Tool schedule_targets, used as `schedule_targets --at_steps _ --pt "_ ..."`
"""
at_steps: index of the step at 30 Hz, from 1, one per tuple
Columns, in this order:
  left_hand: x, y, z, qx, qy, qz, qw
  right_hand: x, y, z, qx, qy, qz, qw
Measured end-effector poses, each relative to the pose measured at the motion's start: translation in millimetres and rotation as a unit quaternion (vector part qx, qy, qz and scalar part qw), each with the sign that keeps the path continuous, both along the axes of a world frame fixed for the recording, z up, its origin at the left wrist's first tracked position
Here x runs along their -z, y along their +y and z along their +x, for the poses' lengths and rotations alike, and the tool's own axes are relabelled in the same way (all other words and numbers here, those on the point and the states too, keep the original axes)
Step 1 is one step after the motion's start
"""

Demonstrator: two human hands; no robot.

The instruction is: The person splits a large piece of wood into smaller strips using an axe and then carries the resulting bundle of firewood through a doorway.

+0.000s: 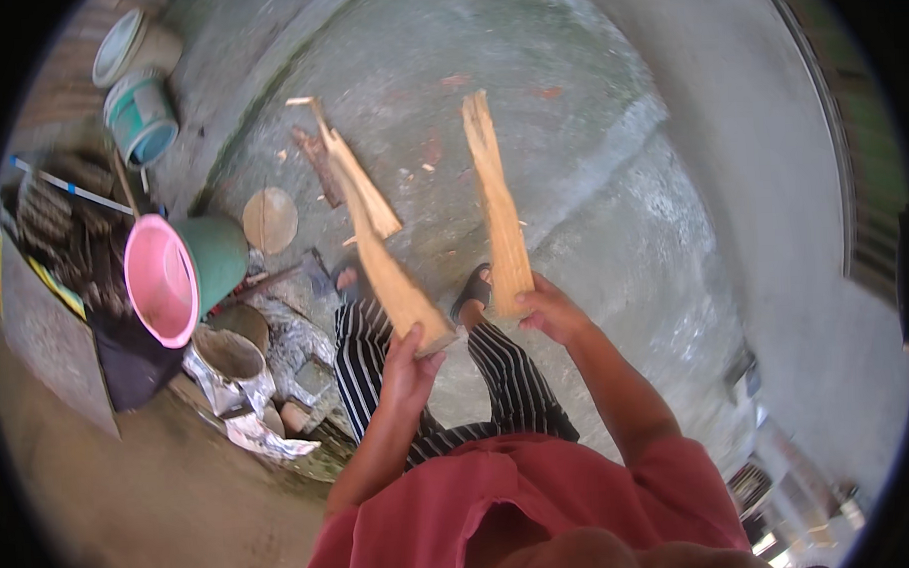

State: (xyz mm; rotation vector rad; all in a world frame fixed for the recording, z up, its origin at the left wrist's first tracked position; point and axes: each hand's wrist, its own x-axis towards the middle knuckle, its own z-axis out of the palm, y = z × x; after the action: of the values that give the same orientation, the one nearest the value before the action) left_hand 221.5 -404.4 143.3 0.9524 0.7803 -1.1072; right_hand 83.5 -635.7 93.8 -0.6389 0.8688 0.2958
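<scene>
My left hand (411, 368) grips the thick lower end of a long split piece of firewood (394, 278), which points up and away to the left. In my right hand (551, 309) is a second split piece of firewood (503, 222), held by its near end and kept apart from the first. Beyond the left piece, another pale split stick (373, 197) lies on the concrete floor (601, 196), beside a strip of dark bark (319, 165). Small wood chips (429, 167) are scattered around. An axe head (317, 272) shows near my foot at the left.
A pink plastic basin (162, 283) leans against a green bucket (217, 258) on the left, near a round wooden disc (270, 220). Foil-covered pots (232, 359) stand below them. Paint buckets (141, 118) are at the upper left. A wall (782, 197) rises at the right.
</scene>
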Motion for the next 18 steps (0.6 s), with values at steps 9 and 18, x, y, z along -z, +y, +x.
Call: schedule_targets --at_steps 9,18 --pt "320.8 2.7 111.7 0.276 -0.273 0.048 0.92 181.0 29.3 140.7 -0.168 0.11 -0.17 0.965" --pt "521.7 70.2 275.2 0.184 -0.454 0.5 0.714 378.6 44.0 124.1 -0.314 0.242 -0.281 0.874"
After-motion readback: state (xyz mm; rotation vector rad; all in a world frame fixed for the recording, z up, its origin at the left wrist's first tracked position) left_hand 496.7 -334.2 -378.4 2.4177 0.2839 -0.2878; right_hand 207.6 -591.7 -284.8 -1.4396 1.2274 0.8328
